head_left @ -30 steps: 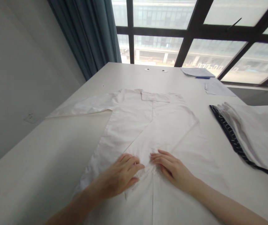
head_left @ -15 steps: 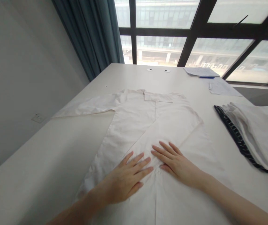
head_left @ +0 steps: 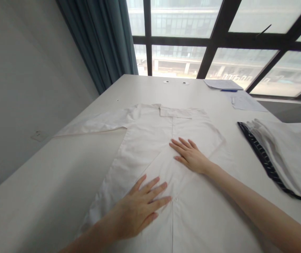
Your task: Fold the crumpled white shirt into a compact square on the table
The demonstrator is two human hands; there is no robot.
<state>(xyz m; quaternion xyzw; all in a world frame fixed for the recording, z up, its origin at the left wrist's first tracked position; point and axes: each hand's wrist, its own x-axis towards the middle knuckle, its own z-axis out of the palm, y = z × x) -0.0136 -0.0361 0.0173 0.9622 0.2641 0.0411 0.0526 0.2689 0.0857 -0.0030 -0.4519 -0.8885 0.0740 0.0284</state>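
Note:
A white long-sleeved coat [head_left: 140,147] lies spread over the white table, its collar at the far end. One sleeve stretches out to the left; the other is folded across the body, its end reaching toward the middle. My left hand [head_left: 142,207] rests flat on the lower body of the coat, fingers spread. Farther up, my right hand [head_left: 188,154] lies flat on the folded sleeve, fingers stretched out. Neither hand grips anything. A small button shows beside the left fingertips.
On the right sits a pile of folded white cloth [head_left: 292,151] with a black, white-marked strip [head_left: 261,154] along its edge. Papers [head_left: 249,101] and a blue pen [head_left: 228,90] lie at the far right. Beyond the white table [head_left: 68,182] are a blue curtain [head_left: 105,42] and windows.
My right hand has slid away from me, up the folded sleeve toward the collar. My left hand stays at nearly the same place on the coat. The view has shifted slightly.

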